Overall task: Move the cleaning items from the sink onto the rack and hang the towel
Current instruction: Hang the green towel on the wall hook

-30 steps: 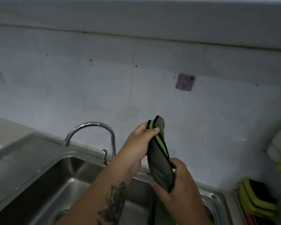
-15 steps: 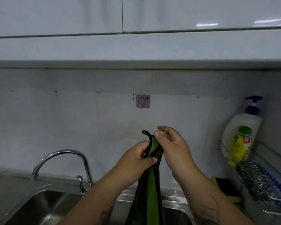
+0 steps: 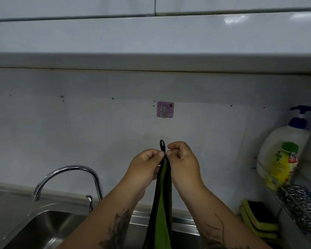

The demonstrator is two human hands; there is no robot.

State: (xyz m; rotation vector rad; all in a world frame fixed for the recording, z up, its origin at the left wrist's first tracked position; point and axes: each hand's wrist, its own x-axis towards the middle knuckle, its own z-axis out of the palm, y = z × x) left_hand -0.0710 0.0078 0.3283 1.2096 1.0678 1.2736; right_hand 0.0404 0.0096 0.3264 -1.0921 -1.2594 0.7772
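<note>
Hanging vertically above the sink (image 3: 43,223), the green-and-black towel (image 3: 161,209) was pinched at its top by the left hand (image 3: 145,167) and right hand (image 3: 184,164), both closed on it. Its black loop (image 3: 162,145) stood upright between the fingertips, below the wall hook (image 3: 165,109); the rack (image 3: 294,203) was at far right

The wire rack (image 3: 284,198) over at 3 o'clock is carrying a white pump bottle (image 3: 284,150) with a blue top and a steel wool scrubber (image 3: 302,200) right next to it. Down on the counter (image 3: 11,198) at 5 o'clock there's a stack of yellow-green sponges (image 3: 257,220), and the faucet (image 3: 68,178) stands behind the sink (image 3: 43,223) at 8.
</note>
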